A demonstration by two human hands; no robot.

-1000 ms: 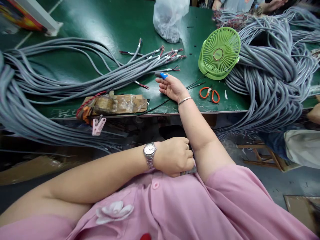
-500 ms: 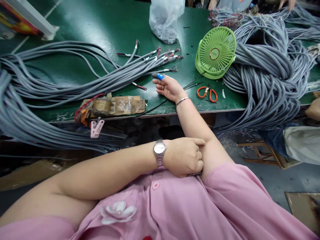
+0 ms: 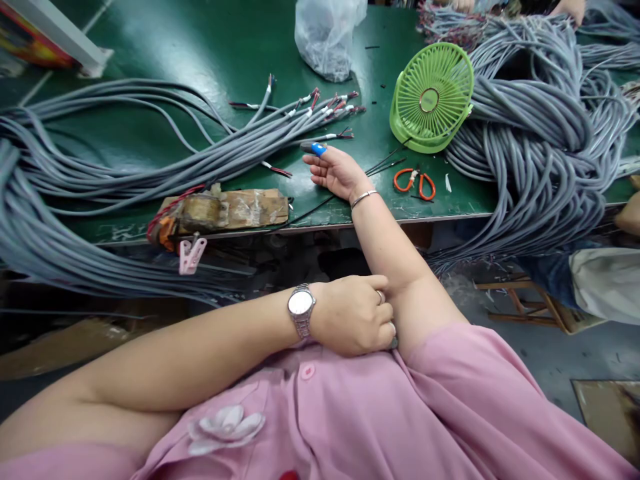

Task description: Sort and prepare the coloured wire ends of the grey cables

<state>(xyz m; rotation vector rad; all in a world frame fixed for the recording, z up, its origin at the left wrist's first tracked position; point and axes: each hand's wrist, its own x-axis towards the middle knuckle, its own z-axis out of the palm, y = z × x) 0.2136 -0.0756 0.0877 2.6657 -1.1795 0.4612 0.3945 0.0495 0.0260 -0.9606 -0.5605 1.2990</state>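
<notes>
My left hand [image 3: 353,315], with a silver watch [image 3: 301,303] and rings, rests against the inner elbow of my right arm. Its fingers are curled and their tips mostly hidden; a small dark bit shows beneath them. Palm turned sideways, my right hand [image 3: 336,172] lies over the table edge, fingers loosely bent and apart, with nothing visible in the palm. A blue and dark cover [image 3: 316,149] sits on its uppermost digit. Just beyond it are the stripped ends of a bundle of grey cables [image 3: 240,157]. Orange-handled snips [image 3: 414,183] lie to its right.
A green fan [image 3: 430,99] stands beside a large heap of grey cables [image 3: 540,133]. A plastic bag [image 3: 327,40] sits farther back. A wooden block fixture [image 3: 235,210] with a pink clip [image 3: 192,256] lies at the front edge. Another person's hand [image 3: 571,10] is at the far right.
My left hand has slid slightly left along the elbow, and its outstretched index finger has curled in. My right hand has barely moved. The view has shifted a little.
</notes>
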